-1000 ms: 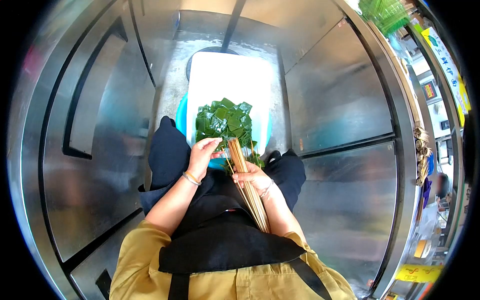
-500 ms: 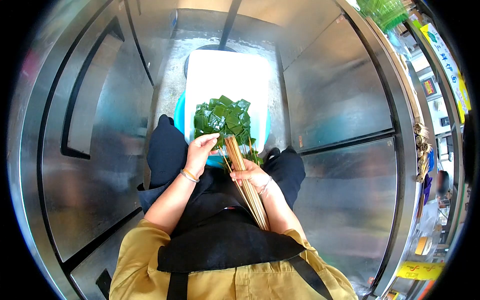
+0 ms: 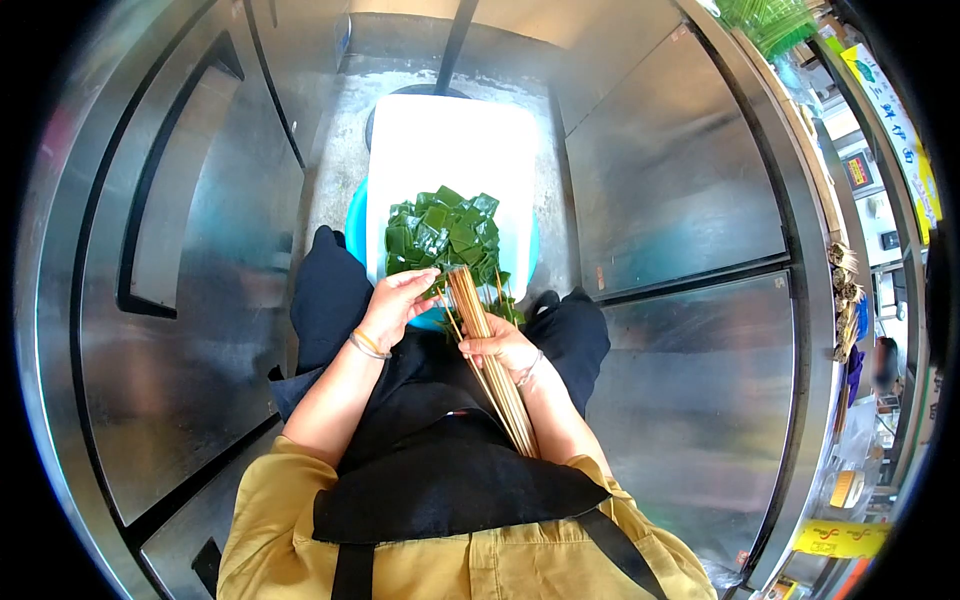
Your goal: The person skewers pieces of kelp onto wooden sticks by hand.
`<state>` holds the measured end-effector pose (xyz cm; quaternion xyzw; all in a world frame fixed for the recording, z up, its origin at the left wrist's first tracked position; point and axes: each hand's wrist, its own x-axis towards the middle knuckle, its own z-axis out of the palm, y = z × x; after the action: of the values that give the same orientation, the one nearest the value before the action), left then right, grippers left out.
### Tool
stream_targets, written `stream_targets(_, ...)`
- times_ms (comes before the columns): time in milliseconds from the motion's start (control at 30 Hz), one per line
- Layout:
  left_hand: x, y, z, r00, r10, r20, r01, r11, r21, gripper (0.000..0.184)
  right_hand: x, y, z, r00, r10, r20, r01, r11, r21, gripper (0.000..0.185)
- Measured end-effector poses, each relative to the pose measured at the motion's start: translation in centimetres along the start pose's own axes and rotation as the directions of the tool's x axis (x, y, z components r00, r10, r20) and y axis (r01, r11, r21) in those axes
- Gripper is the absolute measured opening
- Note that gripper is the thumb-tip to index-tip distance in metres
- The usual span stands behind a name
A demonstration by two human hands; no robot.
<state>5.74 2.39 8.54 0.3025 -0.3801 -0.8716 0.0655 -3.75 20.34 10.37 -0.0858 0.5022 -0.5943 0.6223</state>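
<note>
My right hand (image 3: 503,348) is wrapped around a thick bundle of thin bamboo skewers (image 3: 507,395), which slants from near my apron up toward the board. One skewer stands apart from the bundle on its left side, its tip by the fingers of my left hand (image 3: 402,301). Those fingers are pinched together; what lies between them is too small to make out. Just beyond both hands sits a pile of glossy dark green square pieces, like cut kelp (image 3: 445,232). More green pieces show behind the bundle, beside my right hand, with skewer tips among them.
The pile rests on the near part of a white board (image 3: 450,140), set over a blue basin (image 3: 357,222) between my knees. Steel cabinet doors (image 3: 200,280) stand close on the left, and others (image 3: 690,170) on the right. Shelves with a yellow sign (image 3: 840,538) line the far right.
My left hand and forearm have shifted very slightly to the left. The skewer bundle, my right hand and the green pile look nearly the same.
</note>
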Motion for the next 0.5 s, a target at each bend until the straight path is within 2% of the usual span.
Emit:
stream_targets(100,-0.05,0.16,-0.04,0.999,-0.041,0.027,0.042,0.999,-0.032,0.023,-0.12,-0.09,0.18,1.0,-0.003,-0.016,0.003,1.0,0.003,0.029)
stream_targets(300,-0.19,-0.09,0.0,0.996,-0.086,0.01,0.085,0.996,0.031,0.025,-0.23,0.08,0.66,0.998,-0.021,-0.057,0.02,1.0,-0.016,0.031)
stream_targets(500,-0.35,-0.36,-0.18,0.985,-0.169,0.037,0.17,0.985,-0.031,0.027,-0.21,0.29,0.72,0.996,-0.044,-0.073,0.041,0.998,-0.036,0.031)
